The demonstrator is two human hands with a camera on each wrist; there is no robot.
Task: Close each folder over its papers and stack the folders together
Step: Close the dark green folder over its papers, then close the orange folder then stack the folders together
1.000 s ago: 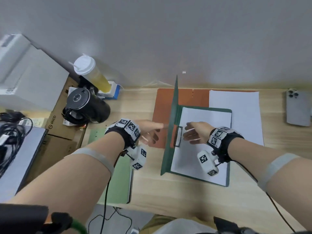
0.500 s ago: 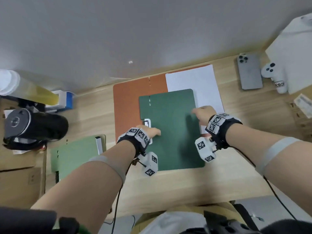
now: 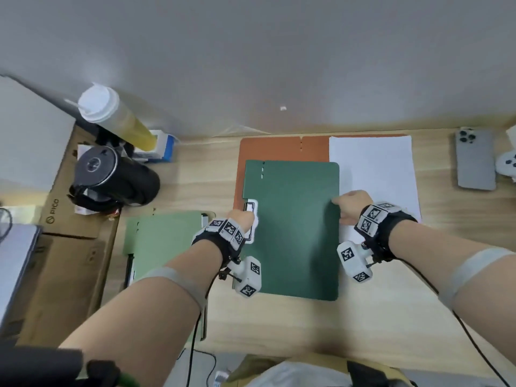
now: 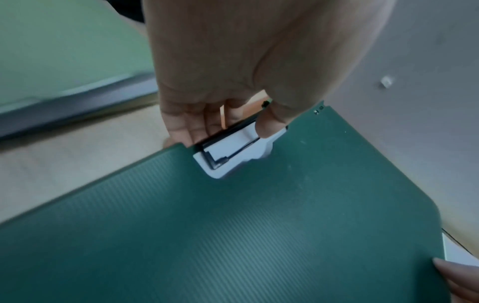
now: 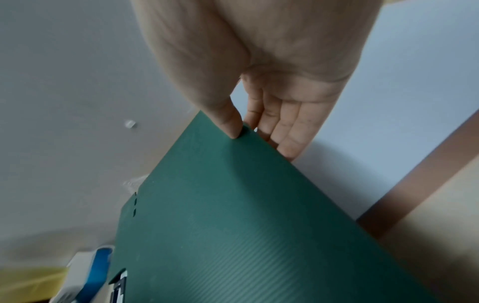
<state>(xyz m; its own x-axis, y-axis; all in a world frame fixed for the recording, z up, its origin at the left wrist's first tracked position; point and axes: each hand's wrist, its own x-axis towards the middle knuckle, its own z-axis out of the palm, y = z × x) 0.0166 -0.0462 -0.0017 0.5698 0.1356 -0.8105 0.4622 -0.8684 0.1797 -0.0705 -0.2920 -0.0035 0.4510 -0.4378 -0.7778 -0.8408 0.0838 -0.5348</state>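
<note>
The dark green folder point(image 3: 290, 227) lies shut in the middle of the desk, on top of the open orange folder point(image 3: 268, 149). White paper point(image 3: 371, 169) rests on the orange folder's right half. My left hand point(image 3: 245, 219) pinches the green folder's left edge at the clip cut-out, thumb point(image 4: 269, 125) on top and fingers under the edge. My right hand point(image 3: 339, 209) pinches the right edge of the green folder point(image 5: 233, 225), thumb point(image 5: 230, 125) above and fingers below. A light green folder point(image 3: 164, 241) lies shut to the left.
A phone point(image 3: 474, 160) and a white controller point(image 3: 508, 166) sit at the far right. At the left stand a black kettle point(image 3: 111, 177), a lidded cup point(image 3: 111, 115), a blue-and-white box point(image 3: 164, 146), a cardboard box point(image 3: 69, 219) and a laptop point(image 3: 14, 261).
The dark green cover stood upright a second ago and has swung down over its papers. Both hands have moved from the cover and the page to the folder's left and right edges.
</note>
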